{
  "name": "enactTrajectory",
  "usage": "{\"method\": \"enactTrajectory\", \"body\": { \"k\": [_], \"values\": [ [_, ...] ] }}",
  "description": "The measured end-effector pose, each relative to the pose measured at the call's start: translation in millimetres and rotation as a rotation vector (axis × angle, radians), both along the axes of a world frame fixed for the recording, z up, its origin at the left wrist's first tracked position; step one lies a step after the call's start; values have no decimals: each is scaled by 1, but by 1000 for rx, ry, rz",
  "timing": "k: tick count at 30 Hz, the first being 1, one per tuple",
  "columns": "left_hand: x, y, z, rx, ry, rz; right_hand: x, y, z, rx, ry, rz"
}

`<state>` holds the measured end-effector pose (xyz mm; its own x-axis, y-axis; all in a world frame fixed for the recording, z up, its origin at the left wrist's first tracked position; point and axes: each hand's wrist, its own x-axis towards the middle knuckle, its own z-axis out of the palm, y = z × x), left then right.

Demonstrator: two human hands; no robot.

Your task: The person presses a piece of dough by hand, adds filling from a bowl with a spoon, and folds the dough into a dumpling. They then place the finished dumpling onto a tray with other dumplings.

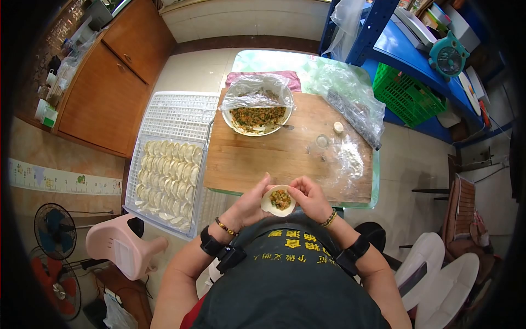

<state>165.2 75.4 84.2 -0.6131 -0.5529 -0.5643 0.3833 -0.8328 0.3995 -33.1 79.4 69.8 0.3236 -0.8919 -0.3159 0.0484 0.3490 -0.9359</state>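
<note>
Between my two hands, in front of my apron, is a round dumpling wrapper (267,205) with a mound of chopped filling (280,199) in its middle. My left hand (253,202) supports the wrapper from the left and below. The fingers of my right hand (308,196) pinch its right edge. Beyond them, on the wooden board (252,159), stands a white bowl (241,130) of chopped filling, partly covered by plastic film, with a utensil handle at its right rim. Several folded dumplings (170,170) lie in rows in a clear tray on the left.
Loose flour (350,157), a small dough piece (338,127) and a small round glass (321,142) are on the board's right side. A roll of plastic film (353,118) lies at the back right. A pink stool (123,247) stands left of me, a green crate (405,96) at the far right.
</note>
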Motion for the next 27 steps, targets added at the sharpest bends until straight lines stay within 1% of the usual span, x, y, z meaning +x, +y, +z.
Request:
{"method": "enactTrajectory", "body": {
  "k": [3, 5, 6, 8, 9, 11, 12, 14, 15, 17, 18, 20, 24, 27],
  "values": [
    [-1, 1, 0, -10, 68, -9, 2, 2, -4, -35, -4, -54],
    [-3, 2, 4, 8, 59, -6, 0, 3, 0, -95, 221, -7],
    [-5, 2, 7, 9, 60, -7, 0, 3, 6, -94, 223, -8],
    [-8, 3, 12, 44, 71, 4, 2, 4, 17, -194, 366, -44],
    [-8, 3, 9, 45, 72, 3, 3, 4, 16, -193, 368, -44],
    [-7, 3, 3, 22, 23, -11, 3, 5, 12, -349, 461, -71],
    [-7, 3, 4, 21, 25, -9, 2, 4, 11, -350, 463, -69],
    [-7, 2, 6, -12, 9, -37, -1, 2, 9, -432, 585, -36],
    [-6, 2, 6, -12, 10, -36, 0, 1, 12, -432, 585, -34],
    [-5, 3, 4, -19, -4, -47, 4, -2, 21, -433, 455, -138],
    [-6, 3, 4, -19, -4, -46, 3, -2, 22, -433, 455, -138],
    [-8, 4, 3, -22, 11, -67, 0, -3, 23, -392, 462, -19],
    [-6, 4, 6, -43, -40, -88, -2, -2, 20, -363, 494, 16],
    [-4, 4, 5, -24, -2, -27, -1, 0, 18, -359, 474, 7]
  ]
}}
